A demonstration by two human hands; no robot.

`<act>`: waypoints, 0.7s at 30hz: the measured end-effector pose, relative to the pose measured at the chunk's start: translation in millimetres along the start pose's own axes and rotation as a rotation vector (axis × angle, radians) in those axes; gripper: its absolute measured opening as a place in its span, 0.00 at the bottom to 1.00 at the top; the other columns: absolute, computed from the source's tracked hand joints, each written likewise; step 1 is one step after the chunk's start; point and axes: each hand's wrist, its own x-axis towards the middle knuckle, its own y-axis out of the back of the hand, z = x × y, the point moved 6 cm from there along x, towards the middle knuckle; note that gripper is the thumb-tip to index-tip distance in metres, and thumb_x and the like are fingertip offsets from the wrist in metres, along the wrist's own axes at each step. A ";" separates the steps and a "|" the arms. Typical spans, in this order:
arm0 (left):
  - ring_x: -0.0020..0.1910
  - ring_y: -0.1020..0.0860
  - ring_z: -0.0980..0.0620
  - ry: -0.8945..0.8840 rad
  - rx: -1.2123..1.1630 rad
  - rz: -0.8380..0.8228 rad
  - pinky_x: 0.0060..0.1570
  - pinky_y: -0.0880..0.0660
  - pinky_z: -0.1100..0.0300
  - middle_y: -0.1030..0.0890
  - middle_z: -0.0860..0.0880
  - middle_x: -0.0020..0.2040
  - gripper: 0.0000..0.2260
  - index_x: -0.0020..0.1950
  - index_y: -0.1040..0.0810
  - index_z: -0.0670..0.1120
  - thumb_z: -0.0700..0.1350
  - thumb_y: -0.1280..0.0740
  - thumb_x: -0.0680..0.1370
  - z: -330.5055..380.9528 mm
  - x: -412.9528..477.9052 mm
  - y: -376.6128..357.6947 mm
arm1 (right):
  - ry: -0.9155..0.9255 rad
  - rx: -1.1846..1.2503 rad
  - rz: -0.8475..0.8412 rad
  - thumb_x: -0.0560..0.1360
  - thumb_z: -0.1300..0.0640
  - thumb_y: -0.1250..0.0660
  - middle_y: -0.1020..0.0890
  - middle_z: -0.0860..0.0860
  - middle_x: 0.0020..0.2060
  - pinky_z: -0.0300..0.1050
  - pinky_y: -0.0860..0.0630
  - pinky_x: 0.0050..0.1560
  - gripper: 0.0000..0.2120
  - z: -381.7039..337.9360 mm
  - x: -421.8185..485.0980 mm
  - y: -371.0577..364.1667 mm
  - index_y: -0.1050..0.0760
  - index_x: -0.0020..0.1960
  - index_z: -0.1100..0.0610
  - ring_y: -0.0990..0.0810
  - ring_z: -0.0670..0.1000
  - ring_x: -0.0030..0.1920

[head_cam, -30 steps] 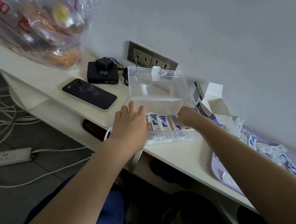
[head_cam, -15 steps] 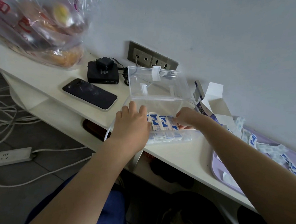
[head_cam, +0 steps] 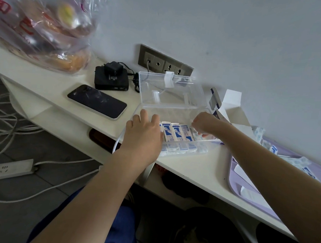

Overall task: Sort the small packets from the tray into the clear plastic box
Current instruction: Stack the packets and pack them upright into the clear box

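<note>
A person's left hand point(head_cam: 143, 137) rests open, fingers spread, steadying the box point(head_cam: 176, 97) at its 7 o'clock corner. The right hand point(head_cam: 203, 124) pinches a packet point(head_cam: 197, 135) inside, which is best tucked flush against the row; the tray point(head_cam: 233, 175) waits at 4 o'clock.

The left hand point(head_cam: 143, 137) covers the clear plastic box's point(head_cam: 175, 114) left end; the right hand's point(head_cam: 205, 124) grip is hidden; right of the box, the tray point(head_cam: 232, 175) runs off-frame.
</note>
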 end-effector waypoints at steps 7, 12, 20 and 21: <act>0.69 0.39 0.42 0.004 0.000 -0.012 0.66 0.42 0.52 0.46 0.40 0.73 0.19 0.71 0.42 0.44 0.48 0.46 0.82 -0.1 -0.3 0.1 | -0.057 0.074 -0.090 0.80 0.62 0.46 0.19 0.61 0.54 0.50 0.20 0.52 0.12 3.8 2.2 -14.3 0.28 0.56 0.67 0.17 0.58 0.50; 0.68 0.39 0.42 0.011 0.004 -0.021 0.66 0.42 0.52 0.46 0.40 0.73 0.18 0.71 0.41 0.45 0.48 0.46 0.82 -0.3 -0.2 -0.5 | -0.056 0.108 -0.101 0.81 0.62 0.47 0.19 0.62 0.54 0.51 0.21 0.54 0.14 1.7 -1.8 -14.6 0.28 0.59 0.68 0.18 0.59 0.51; 0.69 0.39 0.42 0.023 0.021 -0.034 0.66 0.42 0.52 0.45 0.40 0.73 0.18 0.71 0.41 0.45 0.49 0.46 0.82 -0.9 -0.6 -1.8 | 0.001 0.012 -0.063 0.81 0.59 0.47 0.21 0.61 0.56 0.44 0.23 0.46 0.16 3.9 -13.2 -4.4 0.28 0.60 0.68 0.20 0.59 0.55; 0.68 0.39 0.42 0.026 0.031 -0.026 0.66 0.41 0.52 0.43 0.41 0.72 0.18 0.70 0.41 0.45 0.48 0.45 0.82 0.3 -1.1 -1.3 | 0.019 0.012 -0.048 0.81 0.58 0.46 0.21 0.62 0.57 0.42 0.25 0.41 0.16 3.8 -17.9 -1.5 0.29 0.61 0.67 0.21 0.60 0.56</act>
